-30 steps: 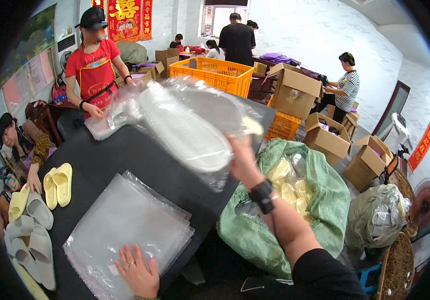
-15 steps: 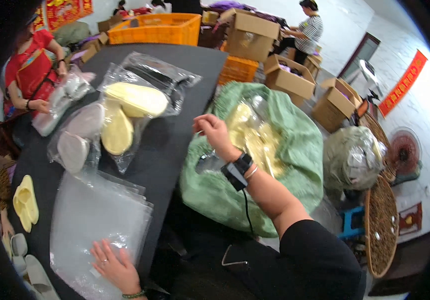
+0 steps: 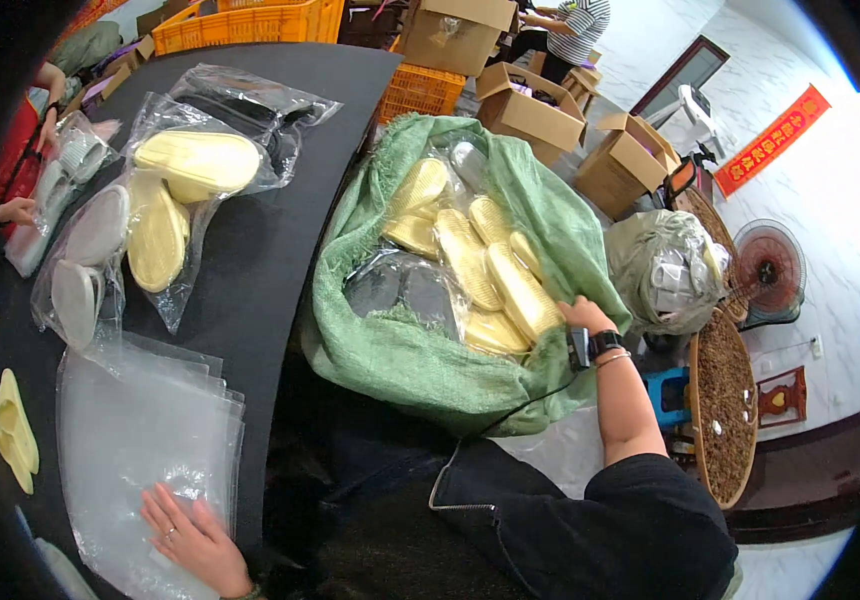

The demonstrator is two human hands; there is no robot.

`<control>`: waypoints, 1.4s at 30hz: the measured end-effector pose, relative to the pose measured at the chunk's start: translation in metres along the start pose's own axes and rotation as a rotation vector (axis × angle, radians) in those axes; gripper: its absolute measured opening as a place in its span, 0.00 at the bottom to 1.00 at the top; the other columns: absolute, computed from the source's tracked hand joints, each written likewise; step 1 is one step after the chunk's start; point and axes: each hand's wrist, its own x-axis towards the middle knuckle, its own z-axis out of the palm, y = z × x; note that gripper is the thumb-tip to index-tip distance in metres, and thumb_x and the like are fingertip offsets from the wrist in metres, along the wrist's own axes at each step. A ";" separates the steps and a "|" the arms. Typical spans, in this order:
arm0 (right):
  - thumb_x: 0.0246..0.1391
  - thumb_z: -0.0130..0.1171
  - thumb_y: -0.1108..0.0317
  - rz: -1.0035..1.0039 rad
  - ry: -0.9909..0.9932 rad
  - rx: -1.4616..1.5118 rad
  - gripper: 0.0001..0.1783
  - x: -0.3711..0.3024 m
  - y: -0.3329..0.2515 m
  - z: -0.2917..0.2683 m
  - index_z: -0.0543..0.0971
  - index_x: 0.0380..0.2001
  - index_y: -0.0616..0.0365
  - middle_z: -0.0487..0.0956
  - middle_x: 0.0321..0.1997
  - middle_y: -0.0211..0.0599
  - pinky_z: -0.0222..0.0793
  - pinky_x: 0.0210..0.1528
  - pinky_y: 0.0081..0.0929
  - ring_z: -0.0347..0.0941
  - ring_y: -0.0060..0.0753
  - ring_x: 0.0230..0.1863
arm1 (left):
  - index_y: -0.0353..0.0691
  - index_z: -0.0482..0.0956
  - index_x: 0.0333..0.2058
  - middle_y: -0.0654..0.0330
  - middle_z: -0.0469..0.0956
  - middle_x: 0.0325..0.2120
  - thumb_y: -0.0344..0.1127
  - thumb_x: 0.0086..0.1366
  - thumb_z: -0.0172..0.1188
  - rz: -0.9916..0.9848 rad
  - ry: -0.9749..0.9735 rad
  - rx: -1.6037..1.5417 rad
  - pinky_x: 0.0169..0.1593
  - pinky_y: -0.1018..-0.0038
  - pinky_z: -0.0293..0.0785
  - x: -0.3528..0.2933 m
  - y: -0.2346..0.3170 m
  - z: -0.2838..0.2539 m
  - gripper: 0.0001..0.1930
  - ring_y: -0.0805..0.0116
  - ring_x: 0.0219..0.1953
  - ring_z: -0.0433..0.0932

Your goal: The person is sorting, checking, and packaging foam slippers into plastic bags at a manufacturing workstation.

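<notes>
My left hand (image 3: 195,540) lies flat, fingers spread, on a stack of clear plastic bags (image 3: 145,430) at the near left of the dark table. At the right rim of a large green woven sack (image 3: 380,372), my right hand (image 3: 587,316) has its fingers curled on the cloth. Inside the sack are several yellow slippers (image 3: 465,258) and a bagged dark grey pair (image 3: 405,292). Bagged yellow slippers (image 3: 195,163), bagged pale grey slippers (image 3: 97,222) and a bagged black pair (image 3: 255,105) lie farther up the table.
A loose yellow pair of slippers (image 3: 15,430) lies near the table's left edge. Across the table, a person in red (image 3: 18,160) handles a bagged item. Cartons (image 3: 530,110), orange crates (image 3: 420,92), a second sack (image 3: 665,270), a fan (image 3: 770,270) and a round tray (image 3: 725,400) stand around.
My right hand has moved from above the sack's left side to its right rim. The sack's mouth is wider and more slippers show. My left hand stays on the bags; the view has shifted.
</notes>
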 end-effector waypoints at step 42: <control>0.53 0.71 0.62 0.149 -0.390 1.810 0.36 0.028 -0.019 0.076 0.67 0.63 0.52 0.81 0.53 0.42 0.79 0.51 0.45 0.81 0.43 0.49 | 0.41 0.60 0.69 0.47 0.55 0.70 0.51 0.72 0.45 -0.029 -0.015 -0.166 0.71 0.42 0.43 -0.002 0.012 -0.031 0.32 0.45 0.73 0.51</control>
